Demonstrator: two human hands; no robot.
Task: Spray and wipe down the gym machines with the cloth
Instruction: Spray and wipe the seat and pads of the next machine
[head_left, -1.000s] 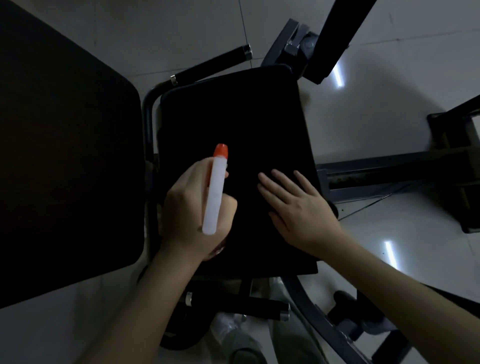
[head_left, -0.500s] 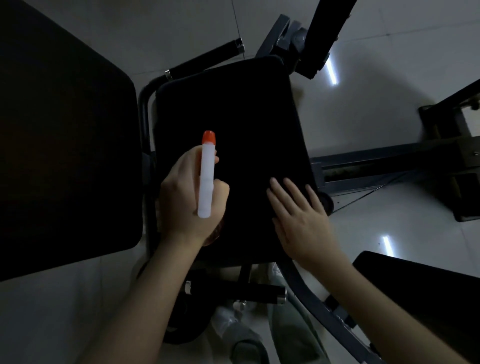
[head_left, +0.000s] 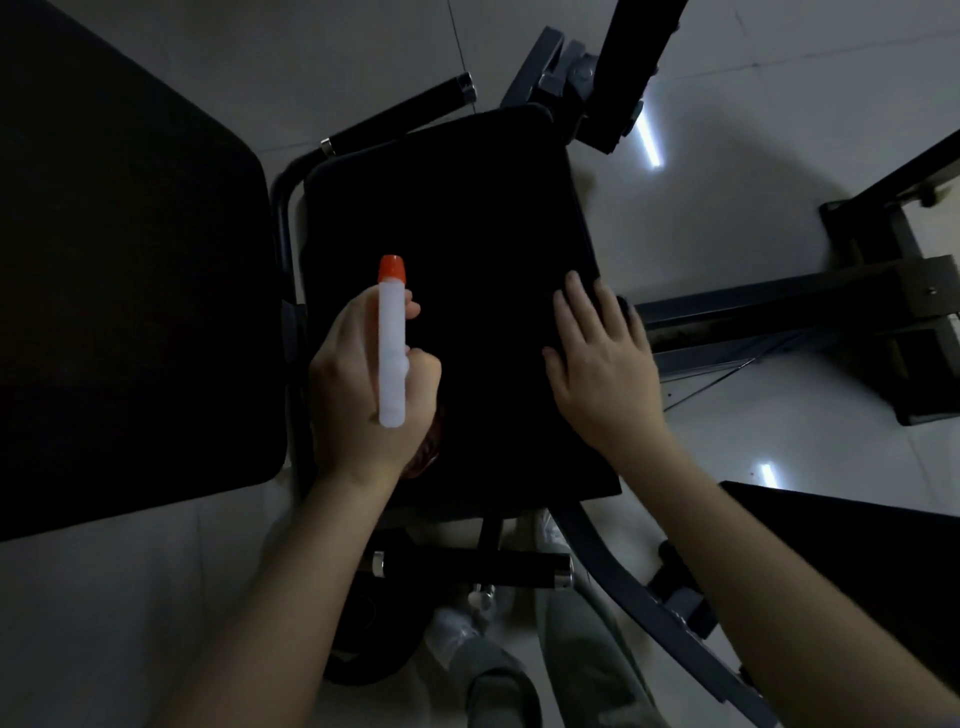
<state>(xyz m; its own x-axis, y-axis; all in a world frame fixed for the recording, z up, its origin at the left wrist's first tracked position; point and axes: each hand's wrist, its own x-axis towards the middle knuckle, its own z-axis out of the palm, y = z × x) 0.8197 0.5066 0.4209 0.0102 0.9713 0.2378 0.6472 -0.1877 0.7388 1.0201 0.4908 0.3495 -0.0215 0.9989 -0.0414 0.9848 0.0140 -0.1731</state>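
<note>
In a dimly lit gym, a person is standing over the black seat pad (head_left: 467, 234) of a gym machine. The left hand (head_left: 358, 395) is gripping a white spray bottle (head_left: 391, 353), fingers curling round its body, and is holding it above the pad's left side with the orange cap (head_left: 391, 269) pointing away from the person. Something reddish (head_left: 423, 447) is showing beneath the heel of that hand; what it is cannot be told. The right hand (head_left: 602, 369) is lying flat on the right side of the pad, fingers straight and spread, the fingertips reaching the pad's right edge. Whether a cloth is lying under that palm cannot be told in the low light. A larger black pad (head_left: 130, 286) is filling the left of the view, just beside the seat pad. A black handle grip (head_left: 400, 119) is angling out beyond the seat, and the dark steel frame (head_left: 779, 306) is running across the pale tiled floor (head_left: 727, 197) at right.
</note>
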